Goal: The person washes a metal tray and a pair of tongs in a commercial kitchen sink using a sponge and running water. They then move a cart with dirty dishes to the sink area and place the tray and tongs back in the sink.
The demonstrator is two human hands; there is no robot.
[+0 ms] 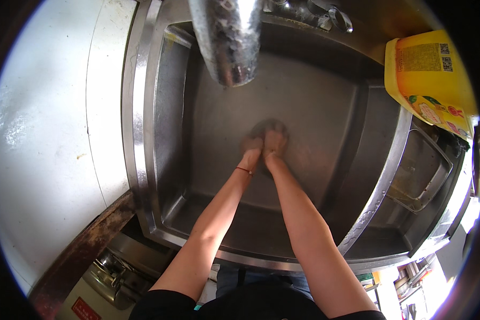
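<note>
Both my hands reach down into cloudy water in a large stainless steel sink [360, 120]. My left hand [251, 145] lies under the surface, its fingers blurred by the water, with a thin red cord bracelet [245, 171] on the wrist. Beside it, my right hand [275, 142] is submerged too, back of the hand upward, fingers pointing away from me. A dark round shape [269, 123] surrounds the fingertips near the sink's floor; whether it is an object or the drain, I cannot tell. The murk hides whether either hand grips anything.
A thick metal pipe [234, 52] hangs over the sink's far side. Right of it stands a yellow plastic container [428, 80] bearing print. A smaller basin on the right holds a rectangular metal tray [418, 172]. A white worktop [56, 120] borders the left.
</note>
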